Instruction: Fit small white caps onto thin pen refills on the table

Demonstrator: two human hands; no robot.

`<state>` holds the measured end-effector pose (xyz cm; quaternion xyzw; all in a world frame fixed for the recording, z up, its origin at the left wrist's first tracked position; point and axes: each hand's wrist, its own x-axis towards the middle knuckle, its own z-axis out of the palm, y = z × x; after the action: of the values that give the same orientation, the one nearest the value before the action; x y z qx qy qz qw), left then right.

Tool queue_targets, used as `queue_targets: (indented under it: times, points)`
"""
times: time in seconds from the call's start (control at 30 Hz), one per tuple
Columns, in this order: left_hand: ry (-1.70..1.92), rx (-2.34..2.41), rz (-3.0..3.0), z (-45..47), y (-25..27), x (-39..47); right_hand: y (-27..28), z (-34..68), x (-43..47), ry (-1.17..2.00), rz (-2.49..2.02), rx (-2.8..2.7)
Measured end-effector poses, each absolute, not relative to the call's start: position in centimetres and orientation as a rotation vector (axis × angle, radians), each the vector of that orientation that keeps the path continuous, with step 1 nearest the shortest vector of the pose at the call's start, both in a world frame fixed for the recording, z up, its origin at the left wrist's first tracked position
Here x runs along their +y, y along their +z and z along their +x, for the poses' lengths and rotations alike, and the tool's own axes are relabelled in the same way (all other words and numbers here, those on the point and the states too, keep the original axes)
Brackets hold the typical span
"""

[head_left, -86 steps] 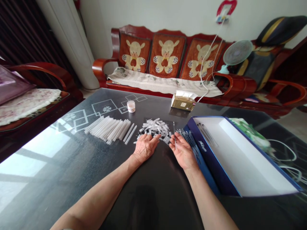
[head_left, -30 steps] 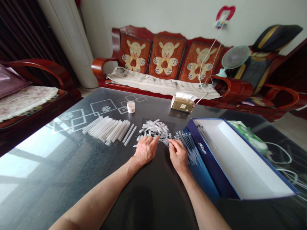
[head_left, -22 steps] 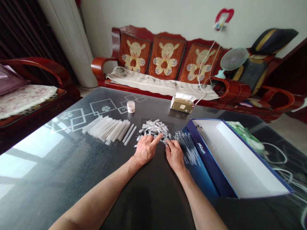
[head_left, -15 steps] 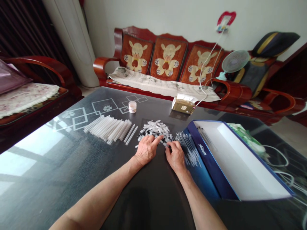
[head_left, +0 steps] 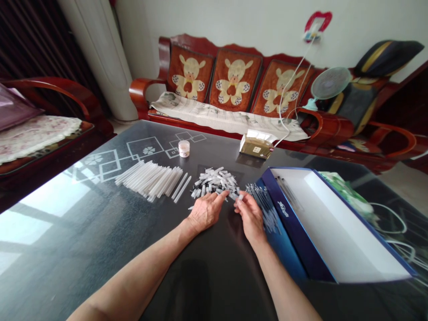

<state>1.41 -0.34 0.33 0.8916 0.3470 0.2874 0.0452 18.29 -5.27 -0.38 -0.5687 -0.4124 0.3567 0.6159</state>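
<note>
Near the middle of the dark table lies a loose pile of small whitish pen caps point(head_left: 216, 178), some with black parts. My left hand point(head_left: 205, 211) rests at the pile's front edge, index finger stretched out against it and the other fingers loosely bent. Between the thumb and fingers of my right hand point(head_left: 251, 217), a pale pen cap point(head_left: 240, 197) is pinched just right of the pile. Left of the caps is a row of white pen barrels point(head_left: 150, 180). Thin pen refills point(head_left: 264, 205) lie beside my right hand, partly hidden by it.
A blue box point(head_left: 334, 223) with a white inside stands at the right, several slim sticks in its far end. Farther back are a small round container point(head_left: 183, 148) and a tissue pack point(head_left: 256, 145). White cables point(head_left: 397, 218) lie beyond the box.
My right hand has moved slightly right, away from the pile's front edge, and the cap in its fingers now shows. My left hand has barely moved, its index finger still at the pile.
</note>
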Motion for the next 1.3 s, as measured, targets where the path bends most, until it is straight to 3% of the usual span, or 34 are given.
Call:
queue_targets:
  times: [0.13,0.43,1.17,1.3]
  points:
    - [1.007,0.982,2.591,1.5,0.2,-0.3,-0.5,17.7,-5.0,1.12,-1.103,-0.604]
    - [0.918,1.016,2.667,1.5,-0.1,-0.5,-0.1,17.1,-5.1,1.193,-1.047,-0.558]
    - [0.81,0.983,2.579,1.2,0.2,-0.4,-0.5,16.7,-5.1,1.153,-1.117,-0.651]
    - [0.895,1.114,2.569,1.0,0.0,0.1,-0.3,17.9,-5.0,0.921,-1.174,-0.667]
